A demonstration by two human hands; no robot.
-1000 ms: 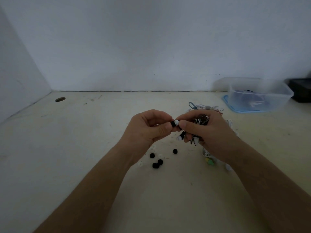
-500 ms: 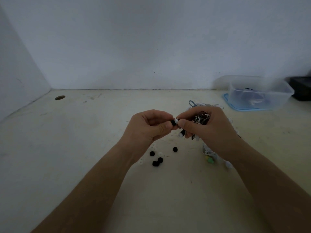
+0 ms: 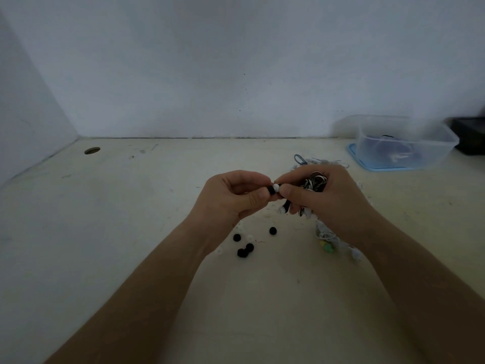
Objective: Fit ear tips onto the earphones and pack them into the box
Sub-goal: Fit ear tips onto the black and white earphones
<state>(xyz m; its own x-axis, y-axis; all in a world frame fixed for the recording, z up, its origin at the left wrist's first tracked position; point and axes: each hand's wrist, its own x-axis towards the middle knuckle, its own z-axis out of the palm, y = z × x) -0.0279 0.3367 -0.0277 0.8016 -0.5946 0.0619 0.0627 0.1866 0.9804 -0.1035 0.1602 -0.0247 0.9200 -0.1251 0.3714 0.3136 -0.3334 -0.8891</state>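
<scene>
Where pinched, the earphone [image 3: 276, 187] shows white.

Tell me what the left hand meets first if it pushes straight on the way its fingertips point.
The white earbud pinched by the right hand: the left hand, pinching a black ear tip, points straight at it. They look nearly touching, though depth is unclear.

Black ear tips [image 3: 242, 252] lie on a cream table [image 3: 131, 258]; the clear box's [image 3: 435, 143] lid [image 3: 353, 151] looks pale blue.

Tabletop [image 3: 105, 232] left passable; ear tips [image 3: 246, 247], earphone heap [image 3: 328, 235], box [image 3: 404, 143] crowd right.
</scene>
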